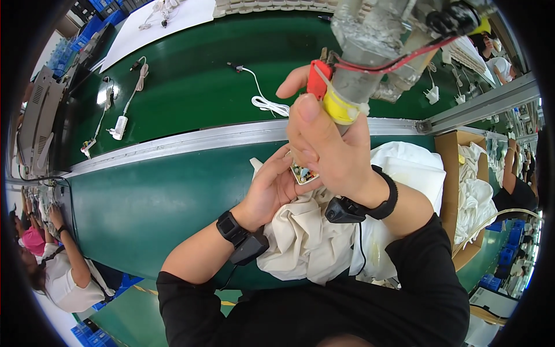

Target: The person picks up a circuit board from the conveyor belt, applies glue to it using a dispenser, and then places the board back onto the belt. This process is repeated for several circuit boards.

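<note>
The workbench (144, 202) before me was covered in dark green matting, and beyond its metal rail (231, 136) ran a green conveyor belt (202, 75) carrying white chargers with coiled cables (269, 104). A heap of cream-white cloth (306, 237) lay crumpled at the near edge of the bench, right under my wrists, with a cardboard box (457, 173) of more cloth at the right end.

A small open charger shell (303, 172), showing a circuit board with tiny coloured parts, sat in my left hand (272, 188), just below and touching my right hand (326, 147). My left hand was cupped around it, fingers curled, palm up, resting over the cloth. My right hand was clenched about the lower end of a hanging tool (370, 40), a grey, foil-wrapped cylinder with a band of yellow tape (338, 107) and a red plastic trigger (318, 78); my forefinger stretched out past the red piece, my thumb lay along the yellow band. Red and black wires (404, 55) ran from the trigger up along the tool. Both wrists wore black straps with small black units (347, 211).
</note>
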Action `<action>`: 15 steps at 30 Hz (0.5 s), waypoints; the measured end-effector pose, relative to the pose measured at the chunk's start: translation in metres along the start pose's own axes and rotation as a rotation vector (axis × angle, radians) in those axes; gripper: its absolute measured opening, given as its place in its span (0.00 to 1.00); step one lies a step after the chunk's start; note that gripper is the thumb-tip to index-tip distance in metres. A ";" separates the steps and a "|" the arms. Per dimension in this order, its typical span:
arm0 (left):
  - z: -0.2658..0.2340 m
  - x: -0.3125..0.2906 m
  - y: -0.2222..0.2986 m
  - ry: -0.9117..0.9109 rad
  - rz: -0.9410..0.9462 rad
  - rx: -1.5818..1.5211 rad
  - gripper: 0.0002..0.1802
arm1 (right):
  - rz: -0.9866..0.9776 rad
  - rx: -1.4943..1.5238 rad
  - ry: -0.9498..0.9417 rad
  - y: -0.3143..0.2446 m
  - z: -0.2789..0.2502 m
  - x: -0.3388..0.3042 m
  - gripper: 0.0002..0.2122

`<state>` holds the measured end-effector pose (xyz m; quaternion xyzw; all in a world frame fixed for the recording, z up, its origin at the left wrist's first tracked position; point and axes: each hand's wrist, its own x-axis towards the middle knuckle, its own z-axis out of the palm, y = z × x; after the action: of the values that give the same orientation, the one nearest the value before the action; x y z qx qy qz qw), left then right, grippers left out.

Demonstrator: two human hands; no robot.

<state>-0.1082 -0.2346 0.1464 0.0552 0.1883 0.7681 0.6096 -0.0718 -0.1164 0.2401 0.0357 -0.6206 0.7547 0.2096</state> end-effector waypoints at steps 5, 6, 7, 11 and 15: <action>0.001 0.004 0.004 0.082 0.008 0.150 0.20 | 0.061 0.060 -0.004 -0.006 0.000 -0.003 0.16; 0.000 0.008 0.007 0.105 0.037 0.218 0.19 | 0.058 0.067 -0.010 -0.006 0.000 -0.004 0.16; -0.001 0.011 0.010 0.129 0.067 0.285 0.19 | 0.054 0.073 -0.016 -0.006 -0.001 -0.004 0.15; 0.004 0.042 0.050 0.146 0.355 0.603 0.19 | 0.045 0.072 -0.010 -0.006 -0.001 -0.004 0.14; 0.014 0.091 0.111 0.136 0.513 1.165 0.23 | 0.063 0.073 -0.020 -0.008 -0.003 -0.005 0.13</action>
<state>-0.2281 -0.1655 0.1853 0.3718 0.5939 0.6631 0.2632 -0.0639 -0.1141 0.2449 0.0313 -0.5956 0.7827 0.1780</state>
